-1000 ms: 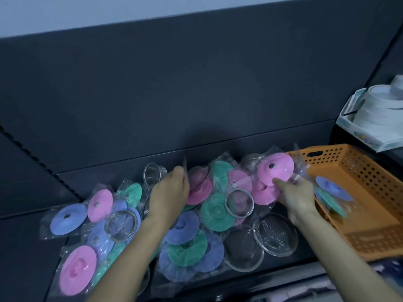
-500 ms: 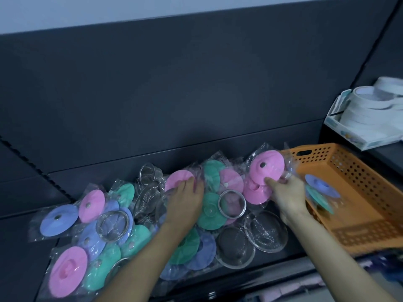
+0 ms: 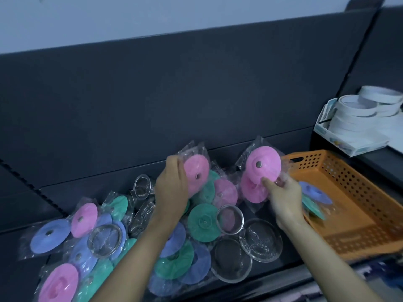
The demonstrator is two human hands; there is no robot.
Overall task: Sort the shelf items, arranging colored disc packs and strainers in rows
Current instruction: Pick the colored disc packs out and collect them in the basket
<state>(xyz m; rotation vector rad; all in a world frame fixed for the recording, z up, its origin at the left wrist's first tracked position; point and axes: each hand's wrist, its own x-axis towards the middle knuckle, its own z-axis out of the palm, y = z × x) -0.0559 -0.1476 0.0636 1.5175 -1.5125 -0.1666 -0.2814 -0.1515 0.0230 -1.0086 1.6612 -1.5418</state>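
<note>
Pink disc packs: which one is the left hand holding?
The pink pack raised mid-pile, gripped by the left hand; the right hand holds another pink pack; others lie piled.

Orange basket (image 3: 357, 216), white tape rolls (image 3: 349, 125)

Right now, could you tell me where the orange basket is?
Head view, far right: the orange basket sits just beyond the right hand, near the white tape rolls.

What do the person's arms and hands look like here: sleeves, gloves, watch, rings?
Both forearms are bare to the frame's lower edge; no sleeves show. The left hand and right hand wear no gloves, and no watch, bracelet or ring is visible, though the picture is slightly blurred.
</note>
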